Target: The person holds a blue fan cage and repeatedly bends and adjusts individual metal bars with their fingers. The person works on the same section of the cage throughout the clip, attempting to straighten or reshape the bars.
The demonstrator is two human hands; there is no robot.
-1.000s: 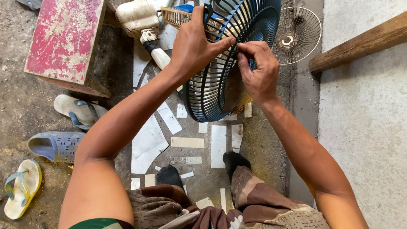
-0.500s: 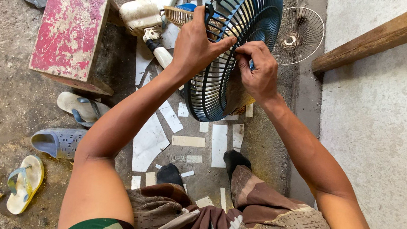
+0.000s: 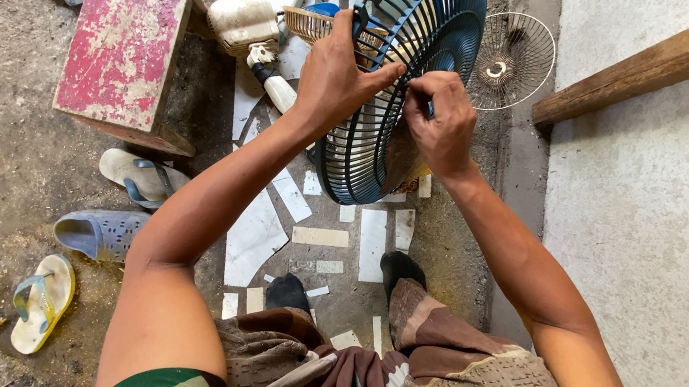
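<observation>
A dark blue plastic fan guard (image 3: 382, 151) stands on edge in front of me, held up off the floor. My left hand (image 3: 341, 71) grips its upper rim, the thumb stretched across the ribs. My right hand (image 3: 442, 120) is closed on the guard's inner side near the middle, fingers pinched at the ribs; what they pinch is hidden. A tan fan blade (image 3: 402, 161) shows behind the grille below my right hand.
A worn red wooden stool (image 3: 123, 46) stands at the left. A white fan body (image 3: 247, 20) lies behind the guard, and a wire guard (image 3: 513, 62) leans by the wall. Several sandals (image 3: 44, 299) lie on the floor at the lower left. A wooden beam (image 3: 651, 67) crosses the right wall.
Both hands stay on the blue guard. My right hand's fingers have shifted slightly on the ribs, and the view has dropped a little.
</observation>
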